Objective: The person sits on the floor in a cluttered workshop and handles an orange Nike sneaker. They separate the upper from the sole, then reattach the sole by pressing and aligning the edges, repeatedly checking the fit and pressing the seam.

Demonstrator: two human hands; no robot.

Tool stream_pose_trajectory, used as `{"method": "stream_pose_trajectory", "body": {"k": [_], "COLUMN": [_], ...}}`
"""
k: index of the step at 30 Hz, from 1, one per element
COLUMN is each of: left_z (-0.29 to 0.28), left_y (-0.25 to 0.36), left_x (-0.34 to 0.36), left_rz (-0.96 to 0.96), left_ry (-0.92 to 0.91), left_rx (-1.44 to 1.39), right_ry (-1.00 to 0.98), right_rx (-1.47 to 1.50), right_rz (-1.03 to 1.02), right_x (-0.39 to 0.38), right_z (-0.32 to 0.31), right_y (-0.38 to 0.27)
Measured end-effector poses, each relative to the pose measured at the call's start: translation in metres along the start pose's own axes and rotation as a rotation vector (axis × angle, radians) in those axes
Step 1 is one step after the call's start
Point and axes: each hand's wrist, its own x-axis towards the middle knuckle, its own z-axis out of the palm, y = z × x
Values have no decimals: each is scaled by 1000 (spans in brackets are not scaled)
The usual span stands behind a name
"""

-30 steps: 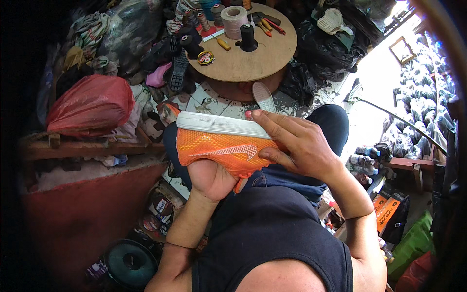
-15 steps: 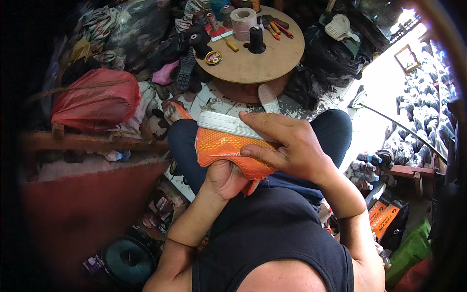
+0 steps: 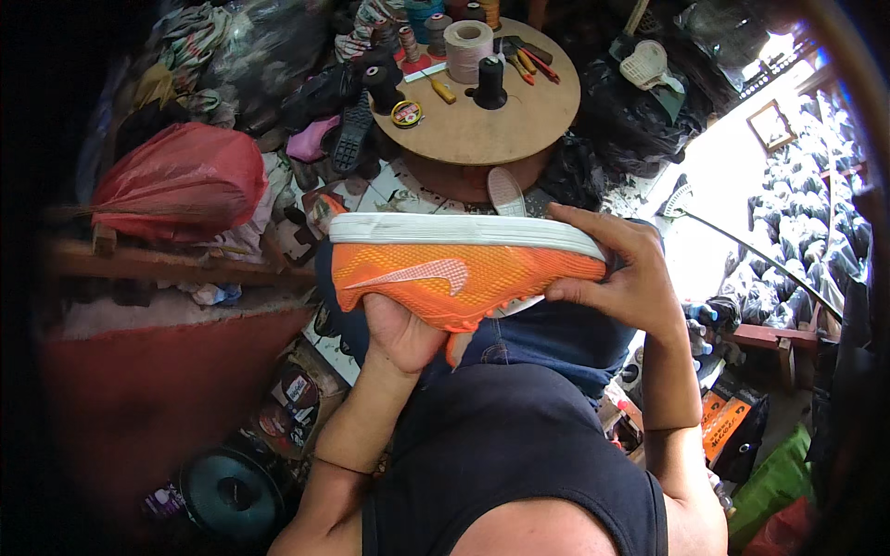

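An orange mesh sneaker (image 3: 519, 264) with a white sole (image 3: 408, 228) is held upside down above my lap, its side turned toward me. My left hand (image 3: 403, 329) is at the shoe's opening below the heel end, and its fingers are hidden by the upper. At the toe end my right hand (image 3: 630, 269) grips the shoe, fingers over the sole and thumb against the upper. The tongue and laces hang down between the hands.
Beyond my knees stands a round wooden table (image 3: 445, 139) with thread spools (image 3: 491, 83), a yellow-handled tool (image 3: 441, 88) and pliers (image 3: 538, 63). A loose sole (image 3: 506, 192) lies on the floor before it. A red plastic bag (image 3: 185, 181) sits left, and bottles (image 3: 700, 315) lie right.
The sneaker has turned so its side is seen at full length. My right hand has moved right, from the sole's middle to the toe end. My left hand has shifted slightly left.
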Motion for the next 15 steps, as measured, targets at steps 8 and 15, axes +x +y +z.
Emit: {"method": "stream_pose_trajectory", "body": {"k": [8, 15], "left_z": [-22, -32], "left_y": [-5, 0], "left_x": [-2, 0], "left_rz": [-45, -204], "left_ry": [41, -18], "left_rx": [-110, 198], "right_ry": [114, 110], "right_rx": [125, 139], "right_rz": [-107, -141], "right_x": [-14, -13], "right_z": [13, 15], "right_y": [29, 25]}}
